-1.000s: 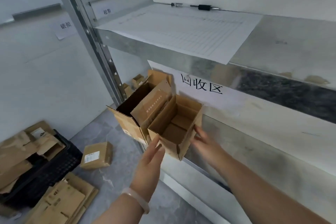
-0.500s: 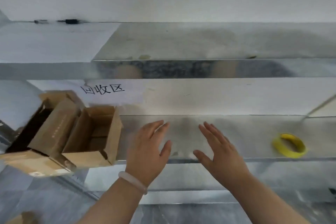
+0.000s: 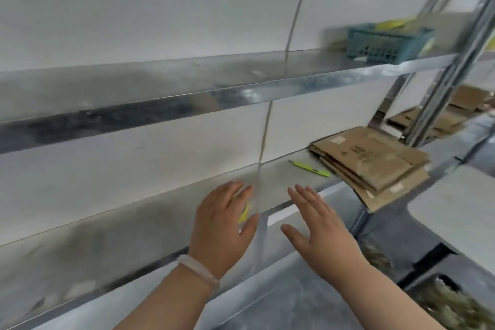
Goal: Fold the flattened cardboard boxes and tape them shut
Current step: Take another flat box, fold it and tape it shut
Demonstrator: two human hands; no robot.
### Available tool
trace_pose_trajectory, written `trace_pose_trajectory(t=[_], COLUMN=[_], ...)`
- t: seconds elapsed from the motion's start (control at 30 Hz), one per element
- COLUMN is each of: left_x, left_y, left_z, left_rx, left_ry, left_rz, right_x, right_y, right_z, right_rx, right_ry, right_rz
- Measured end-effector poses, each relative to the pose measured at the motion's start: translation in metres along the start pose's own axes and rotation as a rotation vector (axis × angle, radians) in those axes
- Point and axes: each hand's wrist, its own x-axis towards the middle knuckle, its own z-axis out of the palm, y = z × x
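Flattened brown cardboard boxes (image 3: 375,166) sit in one loose stack at the right end of the lower metal shelf (image 3: 107,222), with a corner jutting out past the front edge. Several layers show, but the blur makes an exact count impossible. The top sheet is creased and worn, with dark print and a small white label near its back corner, and another pale label peeks from a lower layer. A second pile of flat brown cardboard (image 3: 439,118) lies farther right, beyond the grey metal uprights (image 3: 455,67).

Both hands are in shot, and both hold nothing. The left hand (image 3: 222,225) is spread flat with straight fingers over the shelf's front edge, with one pale bracelet (image 3: 198,270) on its wrist. A bright yellow object (image 3: 244,213) shows just under its fingers, mostly hidden, so what it is can't be told. The right hand (image 3: 324,228) hovers just beside the left, palm down and fingers extended, well short of the stack.

One slim lime-green cutter (image 3: 310,168) lies on the shelf between the right hand and the stack. On the upper metal shelf (image 3: 187,83), one teal plastic basket (image 3: 385,45) stands at the right end with yellow things inside. One thin pale cord (image 3: 294,21) runs down the white wall behind both shelves.
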Motion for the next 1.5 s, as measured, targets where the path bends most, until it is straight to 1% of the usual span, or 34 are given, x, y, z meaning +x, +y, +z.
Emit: trace_pose_trajectory(t=[0.13,0.23,0.33,0.47,0.63,0.8,0.9,0.97,1.03,1.17,1.23,1.33,1.4,1.5], left_x=[0.036,0.062,0.090,0.138,0.196,0.250,0.265,0.270,0.274,0.275,0.273,0.276,0.280,0.283], left_y=[0.056,0.079,0.090,0.103,0.112,0.126,0.132,0.133,0.134,0.148,0.158,0.168,0.171,0.177], left_z=[0.052,0.087,0.125,0.180,0.249,0.302,0.329,0.346,0.363,0.394,0.407,0.422,0.428,0.430], left_rx=[-0.075,-0.098,-0.129,-0.155,-0.213,-0.274,-0.276,-0.276,-0.296,-0.375,-0.434,-0.505,-0.584,-0.766], left_ry=[-0.049,-0.091,-0.123,-0.164,-0.264,-0.320,-0.368,-0.404,-0.408,-0.429,-0.451,-0.370,-0.304,-0.185], left_rz=[0.034,0.057,0.073,0.089,0.089,0.011,-0.052,-0.123,-0.239,-0.557,-0.719,-0.922,-0.985,-1.051], right_x=[-0.004,0.002,0.012,0.032,0.074,0.103,0.117,0.134,0.156,0.195,0.215,0.240,0.249,0.250], right_y=[0.075,0.120,0.161,0.222,0.297,0.368,0.408,0.438,0.468,0.533,0.565,0.601,0.615,0.624], right_z=[-0.032,-0.043,-0.044,-0.043,-0.052,-0.059,-0.060,-0.061,-0.064,-0.071,-0.077,-0.085,-0.083,-0.078], right_rx=[-0.045,-0.042,-0.031,-0.035,0.017,0.048,0.007,-0.033,-0.014,0.006,0.008,0.067,0.081,0.018], right_ry=[0.012,0.021,0.021,-0.031,-0.082,-0.074,-0.131,-0.160,-0.184,-0.302,-0.315,-0.312,-0.333,-0.338], right_rz=[0.108,0.178,0.239,0.326,0.478,0.605,0.626,0.609,0.623,0.682,0.677,0.722,0.759,0.746])
